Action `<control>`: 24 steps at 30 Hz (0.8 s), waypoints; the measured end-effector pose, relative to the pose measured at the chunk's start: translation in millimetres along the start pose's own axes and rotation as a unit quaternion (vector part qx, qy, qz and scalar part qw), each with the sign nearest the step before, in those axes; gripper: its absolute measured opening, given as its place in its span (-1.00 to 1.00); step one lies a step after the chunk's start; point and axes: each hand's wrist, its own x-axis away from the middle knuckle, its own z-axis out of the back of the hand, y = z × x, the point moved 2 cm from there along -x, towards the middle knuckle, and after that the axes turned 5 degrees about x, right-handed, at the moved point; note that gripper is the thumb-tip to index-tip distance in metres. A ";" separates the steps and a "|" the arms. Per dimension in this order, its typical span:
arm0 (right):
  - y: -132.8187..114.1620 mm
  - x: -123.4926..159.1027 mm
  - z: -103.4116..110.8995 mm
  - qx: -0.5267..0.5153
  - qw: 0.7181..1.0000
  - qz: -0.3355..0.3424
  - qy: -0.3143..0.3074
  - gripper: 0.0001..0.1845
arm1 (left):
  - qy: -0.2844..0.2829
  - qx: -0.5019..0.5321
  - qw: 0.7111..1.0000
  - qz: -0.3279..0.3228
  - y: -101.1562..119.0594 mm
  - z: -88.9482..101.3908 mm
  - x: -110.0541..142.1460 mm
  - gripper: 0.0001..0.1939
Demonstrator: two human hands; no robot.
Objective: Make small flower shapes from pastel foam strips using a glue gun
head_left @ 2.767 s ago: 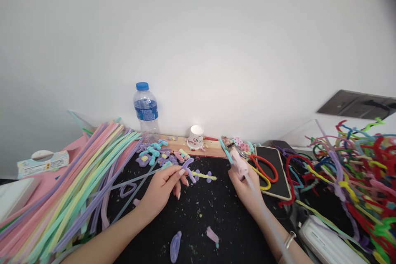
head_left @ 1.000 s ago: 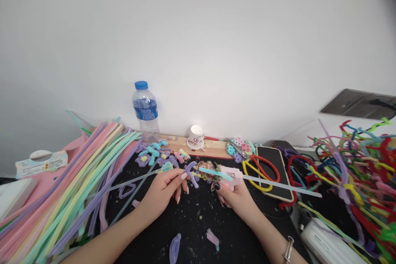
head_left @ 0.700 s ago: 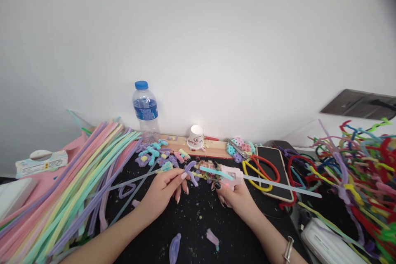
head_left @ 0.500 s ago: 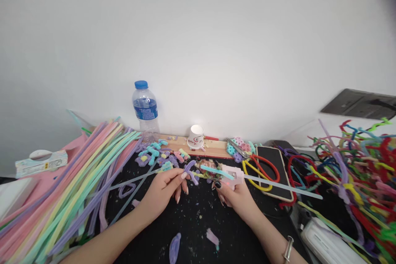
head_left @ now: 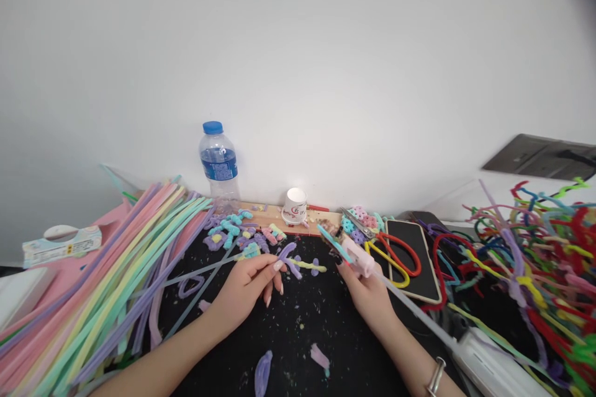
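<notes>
My left hand (head_left: 255, 284) pinches a bent purple pipe cleaner piece (head_left: 289, 260) between thumb and fingertips. Just right of it, a yellow pipe cleaner strip with purple tufts (head_left: 311, 265) lies on the black table surface. My right hand (head_left: 365, 291) is wrapped round a pale pink glue gun (head_left: 357, 254), its front end pointing up and to the left. A long translucent glue stick (head_left: 410, 304) runs out of the gun's back. Brown and dark fuzz clings about the nozzle, beside a turquoise strip (head_left: 333, 242) along the gun.
Long pastel pipe cleaners (head_left: 135, 260) fill the left side, and a tangle of bright ones (head_left: 549, 260) the right. A water bottle (head_left: 218, 164) and a paper cup (head_left: 295, 206) stand by the wall. Scissors (head_left: 400, 257) lie over a phone (head_left: 426, 273). Small pipe cleaner flowers (head_left: 233, 229) sit behind my left hand.
My right hand has moved the glue gun right and away from the purple piece, tilting its nozzle upward. The yellow strip is now uncovered. My left hand stays nearly still.
</notes>
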 end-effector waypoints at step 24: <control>-40.0 24.8 -17.0 0.136 0.953 0.246 -0.114 -0.95 | -0.054 -0.079 0.995 -0.015 4.4 -10.6 7.1 -0.64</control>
